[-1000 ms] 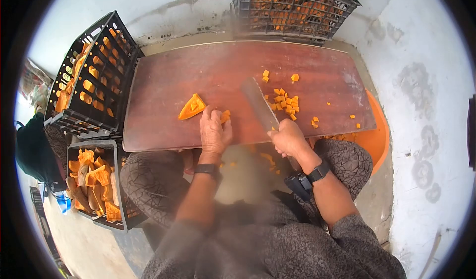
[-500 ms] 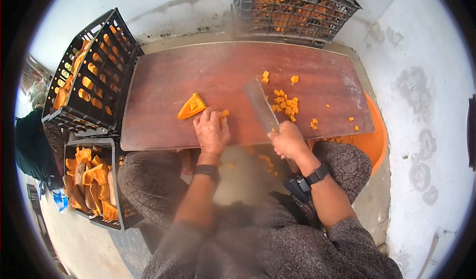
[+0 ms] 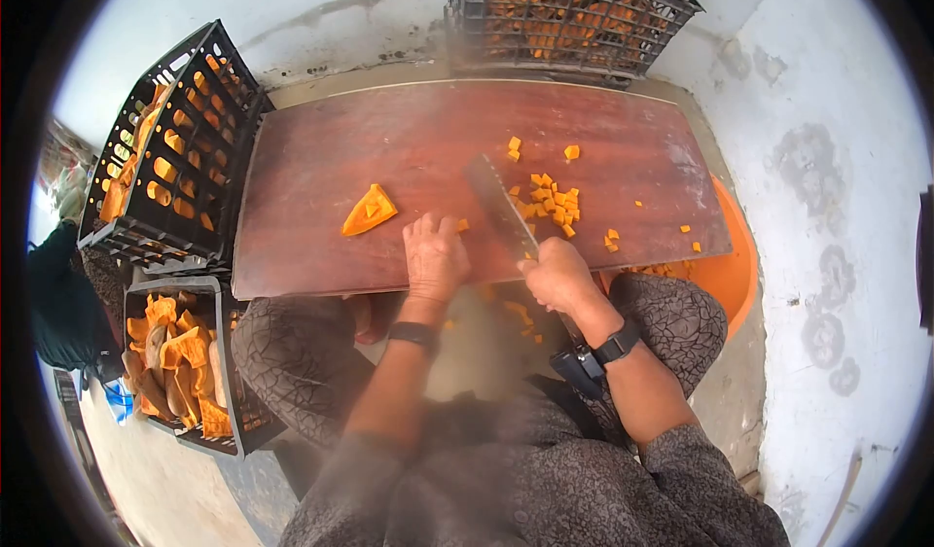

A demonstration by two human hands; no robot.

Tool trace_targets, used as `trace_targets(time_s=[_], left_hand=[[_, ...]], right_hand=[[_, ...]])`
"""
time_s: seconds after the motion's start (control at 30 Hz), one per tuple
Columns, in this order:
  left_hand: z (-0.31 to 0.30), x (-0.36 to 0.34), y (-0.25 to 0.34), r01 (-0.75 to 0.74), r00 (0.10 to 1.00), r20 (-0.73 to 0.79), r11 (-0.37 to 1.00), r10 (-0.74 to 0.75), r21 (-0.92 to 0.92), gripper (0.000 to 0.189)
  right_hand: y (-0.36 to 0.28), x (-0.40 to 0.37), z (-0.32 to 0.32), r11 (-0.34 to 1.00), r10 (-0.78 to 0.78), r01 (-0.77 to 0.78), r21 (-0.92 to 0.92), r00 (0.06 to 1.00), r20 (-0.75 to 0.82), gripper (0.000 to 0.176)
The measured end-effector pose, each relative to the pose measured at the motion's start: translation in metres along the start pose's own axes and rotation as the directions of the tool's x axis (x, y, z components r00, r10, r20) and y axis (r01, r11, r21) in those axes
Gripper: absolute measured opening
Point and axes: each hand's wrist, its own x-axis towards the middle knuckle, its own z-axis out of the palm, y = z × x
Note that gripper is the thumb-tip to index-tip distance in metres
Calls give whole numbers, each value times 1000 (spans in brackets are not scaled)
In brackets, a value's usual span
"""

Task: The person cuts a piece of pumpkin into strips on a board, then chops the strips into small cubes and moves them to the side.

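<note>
My right hand (image 3: pixel 561 277) is closed round the handle of a wide-bladed knife (image 3: pixel 501 207), whose blade slants up and to the left over the reddish board (image 3: pixel 321 158). My left hand (image 3: pixel 434 255) rests near the board's front edge with its fingers bent, beside a small orange piece (image 3: pixel 462 225); whether it grips anything is hidden. A larger orange wedge (image 3: pixel 371 211) lies to the left of that hand. Just right of the blade sits a cluster of orange cubes (image 3: pixel 553 203), with a few more cubes scattered around it.
Black crates of orange pieces stand at the left (image 3: pixel 185 148), lower left (image 3: pixel 233 421) and behind the board (image 3: pixel 574 22). An orange basin (image 3: pixel 743 255) shows under the board's right end. A white wall (image 3: pixel 837 158) rises on the right.
My left hand has shifted right, away from the wedge and toward the knife. The knife has moved slightly left, still in my right hand.
</note>
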Motion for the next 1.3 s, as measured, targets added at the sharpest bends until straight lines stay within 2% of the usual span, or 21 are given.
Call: trace_targets(time_s=[0.07, 0.2, 0.27, 0.3, 0.37, 0.47, 0.6, 0.67, 0.9, 0.97, 1.07, 1.3], left_hand=[[5, 0, 3, -63, 998, 11, 996, 64, -69, 26], [5, 0, 12, -82, 996, 10, 994, 83, -69, 26], [3, 0, 12, -161, 984, -81, 987, 159, -10, 25], [0, 0, 14, -160, 984, -81, 987, 159, -11, 25], [-7, -1, 17, -87, 995, -44, 996, 89, 36, 24], [-9, -2, 16, -40, 999, 10, 999, 40, 3, 23], [-6, -3, 17, -20, 1000, 3, 1000, 20, 2, 22], [-2, -4, 19, 14, 1000, 0, 1000, -14, 17, 23], [-1, -6, 19, -13, 999, -30, 998, 11, -62, 23], [4, -6, 19, -54, 991, -123, 995, 44, -79, 14], [-3, -6, 21, -16, 999, -32, 996, 13, -89, 18], [-2, -7, 21, -10, 999, -32, 996, 7, -91, 15]], right_hand=[[-2, -1, -1, 999, 38, -38, 5, 999, 29, 34], [-9, -5, -4, 993, 114, -113, -26, 992, 50, 32], [-12, -7, -5, 994, 101, -100, -40, 994, 42, 31], [-10, -7, -4, 994, 102, -100, -41, 994, 42, 31], [-7, -7, -1, 998, -3, 2, -68, 1000, -15, 35], [-10, -9, -2, 995, -29, 28, -98, 1000, -10, 35], [-14, -13, -3, 986, -60, 55, -159, 998, -31, 35], [-11, -13, 1, 979, -111, 94, -181, 990, -89, 36], [-35, -31, -16, 976, -57, 49, -211, 998, -32, 37], [-39, -34, -18, 974, -55, 52, -218, 998, -7, 37], [-38, -35, -15, 976, -61, 58, -211, 998, -7, 37], [-36, -34, -14, 965, -66, 61, -253, 998, -13, 35]])
